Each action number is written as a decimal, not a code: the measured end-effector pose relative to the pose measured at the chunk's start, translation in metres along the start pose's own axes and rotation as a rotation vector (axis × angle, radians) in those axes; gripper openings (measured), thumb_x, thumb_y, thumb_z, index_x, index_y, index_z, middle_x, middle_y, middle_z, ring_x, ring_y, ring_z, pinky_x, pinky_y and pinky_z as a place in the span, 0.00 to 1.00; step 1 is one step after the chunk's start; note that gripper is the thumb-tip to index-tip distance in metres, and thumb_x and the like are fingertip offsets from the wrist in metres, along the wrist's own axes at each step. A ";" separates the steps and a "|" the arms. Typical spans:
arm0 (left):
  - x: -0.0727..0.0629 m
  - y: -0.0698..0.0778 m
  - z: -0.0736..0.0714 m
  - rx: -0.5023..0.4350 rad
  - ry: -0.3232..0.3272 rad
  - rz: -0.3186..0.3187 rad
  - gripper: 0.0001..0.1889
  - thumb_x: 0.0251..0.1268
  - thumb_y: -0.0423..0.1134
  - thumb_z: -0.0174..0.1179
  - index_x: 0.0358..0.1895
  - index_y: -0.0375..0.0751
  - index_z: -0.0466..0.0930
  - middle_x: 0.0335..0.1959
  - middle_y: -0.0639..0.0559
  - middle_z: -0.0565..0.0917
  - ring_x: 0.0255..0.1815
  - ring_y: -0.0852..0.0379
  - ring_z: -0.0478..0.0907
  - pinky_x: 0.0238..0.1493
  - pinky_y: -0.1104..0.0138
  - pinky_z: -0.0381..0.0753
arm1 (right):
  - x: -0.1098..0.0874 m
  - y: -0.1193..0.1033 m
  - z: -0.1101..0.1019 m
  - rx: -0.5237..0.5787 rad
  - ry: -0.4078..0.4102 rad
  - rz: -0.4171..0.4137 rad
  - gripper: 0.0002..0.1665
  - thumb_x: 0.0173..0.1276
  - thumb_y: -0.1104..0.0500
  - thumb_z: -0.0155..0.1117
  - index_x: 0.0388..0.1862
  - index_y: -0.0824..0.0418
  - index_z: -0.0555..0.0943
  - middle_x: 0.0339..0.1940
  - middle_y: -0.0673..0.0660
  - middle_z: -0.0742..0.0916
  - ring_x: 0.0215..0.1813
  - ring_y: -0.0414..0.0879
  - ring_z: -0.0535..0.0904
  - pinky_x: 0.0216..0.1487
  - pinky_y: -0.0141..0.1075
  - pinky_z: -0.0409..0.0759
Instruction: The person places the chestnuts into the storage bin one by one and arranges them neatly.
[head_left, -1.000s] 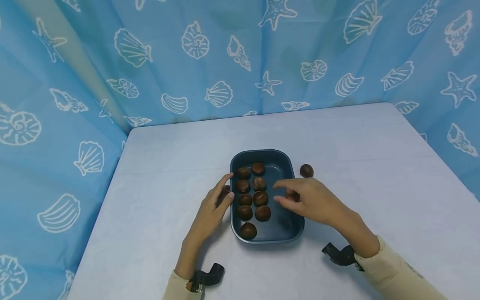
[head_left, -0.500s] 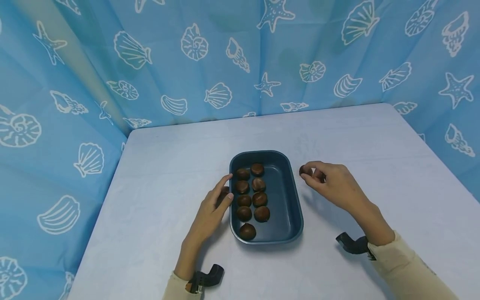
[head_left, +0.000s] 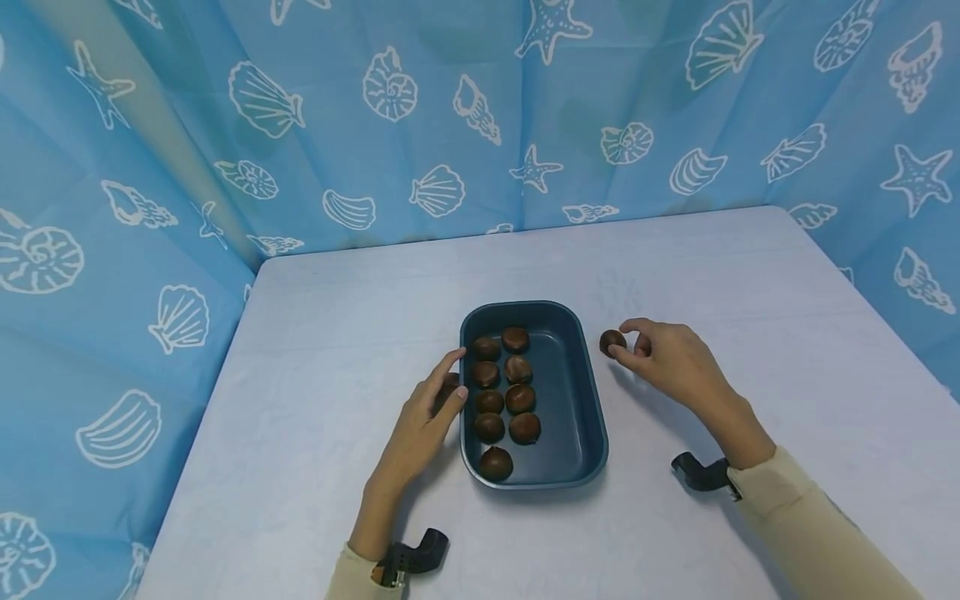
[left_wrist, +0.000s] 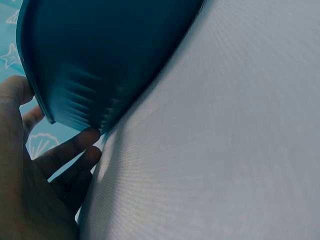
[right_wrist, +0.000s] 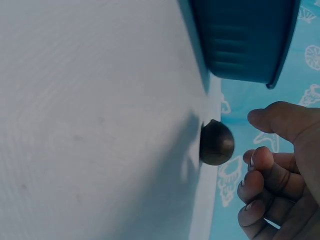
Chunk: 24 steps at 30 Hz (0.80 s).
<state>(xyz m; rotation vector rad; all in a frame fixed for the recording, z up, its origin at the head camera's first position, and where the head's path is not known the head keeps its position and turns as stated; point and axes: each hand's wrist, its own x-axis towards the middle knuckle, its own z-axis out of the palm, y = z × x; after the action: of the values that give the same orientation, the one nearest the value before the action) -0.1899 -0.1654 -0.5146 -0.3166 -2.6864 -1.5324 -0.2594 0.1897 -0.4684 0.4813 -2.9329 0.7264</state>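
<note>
My left hand (head_left: pixel 416 429) rests against the left side of a dark blue rectangular tray (head_left: pixel 566 396), thumb and forefinger right at its rim. In the left wrist view, more fingers (left_wrist: pixel 77 140) lie loosely by the outer wall of the tray (left_wrist: pixel 95 65). Several brown chestnuts (head_left: pixel 496 464) fill the tray's left part in two columns. One loose chestnut (head_left: pixel 611 342) sits on the table right of the tray. My right hand (head_left: pixel 678 362) reaches around it with thumb and forefinger spread. The right wrist view shows a gap between these fingertips and the chestnut (right_wrist: pixel 217 142).
A white cloth covers the table (head_left: pixel 337 333). Blue curtains (head_left: pixel 322 117) with white shell patterns stand behind and beside it. Black wrist cameras (head_left: pixel 420 550) are strapped to both forearms, near the light sleeves (head_left: pixel 802 517).
My right hand has moved from over the tray's right side to the loose chestnut; its fingers have since drawn slightly right. The left hand and tray stay in place.
</note>
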 end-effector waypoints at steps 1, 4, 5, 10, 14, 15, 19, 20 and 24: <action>0.000 0.000 0.000 -0.001 0.000 0.000 0.26 0.77 0.60 0.47 0.74 0.81 0.56 0.60 0.53 0.78 0.61 0.54 0.72 0.63 0.47 0.70 | 0.001 0.001 0.001 0.000 -0.011 0.005 0.23 0.69 0.53 0.68 0.55 0.68 0.81 0.20 0.48 0.79 0.21 0.43 0.70 0.22 0.37 0.67; 0.000 0.000 0.000 -0.004 -0.001 0.001 0.26 0.77 0.60 0.47 0.74 0.80 0.57 0.60 0.53 0.78 0.61 0.54 0.72 0.62 0.47 0.70 | 0.002 0.003 0.004 -0.002 -0.034 0.023 0.24 0.69 0.52 0.69 0.55 0.68 0.81 0.20 0.48 0.79 0.21 0.43 0.70 0.21 0.38 0.67; 0.000 0.000 0.000 -0.005 -0.002 0.001 0.26 0.77 0.60 0.47 0.75 0.80 0.57 0.60 0.53 0.78 0.61 0.54 0.72 0.62 0.47 0.70 | 0.003 0.004 0.005 -0.004 -0.040 0.028 0.24 0.68 0.52 0.69 0.55 0.68 0.81 0.20 0.48 0.79 0.21 0.43 0.70 0.21 0.37 0.67; 0.001 0.001 0.000 -0.001 -0.003 -0.003 0.26 0.77 0.61 0.47 0.74 0.81 0.56 0.60 0.53 0.78 0.61 0.55 0.72 0.63 0.46 0.70 | 0.006 0.006 0.008 -0.024 -0.056 0.059 0.24 0.67 0.52 0.70 0.54 0.68 0.81 0.21 0.50 0.79 0.22 0.44 0.71 0.21 0.37 0.67; 0.001 0.000 0.000 0.002 -0.002 -0.005 0.26 0.77 0.61 0.47 0.74 0.81 0.56 0.60 0.53 0.78 0.62 0.54 0.72 0.63 0.46 0.70 | 0.008 0.007 0.010 -0.033 -0.072 0.092 0.24 0.67 0.52 0.70 0.54 0.68 0.81 0.22 0.51 0.80 0.23 0.45 0.72 0.22 0.37 0.68; 0.000 0.000 0.000 0.000 -0.003 -0.005 0.26 0.77 0.61 0.47 0.74 0.81 0.56 0.60 0.53 0.78 0.62 0.54 0.72 0.63 0.46 0.70 | 0.009 0.007 0.010 -0.034 -0.076 0.099 0.24 0.67 0.52 0.70 0.54 0.68 0.81 0.22 0.52 0.80 0.24 0.46 0.72 0.22 0.37 0.68; 0.001 0.000 0.000 0.002 -0.003 -0.005 0.26 0.77 0.61 0.47 0.74 0.81 0.56 0.60 0.54 0.78 0.62 0.54 0.72 0.63 0.46 0.70 | 0.011 0.008 0.013 -0.034 -0.075 0.102 0.23 0.67 0.53 0.69 0.53 0.68 0.81 0.22 0.52 0.80 0.23 0.45 0.72 0.22 0.37 0.68; 0.001 0.000 0.000 0.003 -0.002 -0.005 0.26 0.77 0.61 0.47 0.74 0.81 0.56 0.60 0.54 0.78 0.62 0.54 0.72 0.63 0.46 0.70 | 0.011 0.008 0.014 -0.032 -0.071 0.100 0.23 0.66 0.53 0.69 0.52 0.68 0.81 0.21 0.52 0.80 0.23 0.45 0.72 0.22 0.37 0.68; 0.001 -0.001 0.000 -0.002 -0.004 -0.007 0.26 0.77 0.61 0.47 0.74 0.81 0.56 0.59 0.54 0.78 0.61 0.55 0.72 0.63 0.46 0.70 | 0.010 0.009 0.016 -0.028 -0.044 0.087 0.21 0.65 0.53 0.68 0.49 0.68 0.82 0.19 0.50 0.79 0.22 0.44 0.72 0.22 0.37 0.68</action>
<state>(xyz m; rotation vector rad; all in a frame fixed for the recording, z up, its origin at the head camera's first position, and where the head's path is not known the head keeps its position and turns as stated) -0.1908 -0.1661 -0.5156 -0.3114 -2.6924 -1.5380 -0.2719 0.1865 -0.4846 0.3745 -3.0169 0.6917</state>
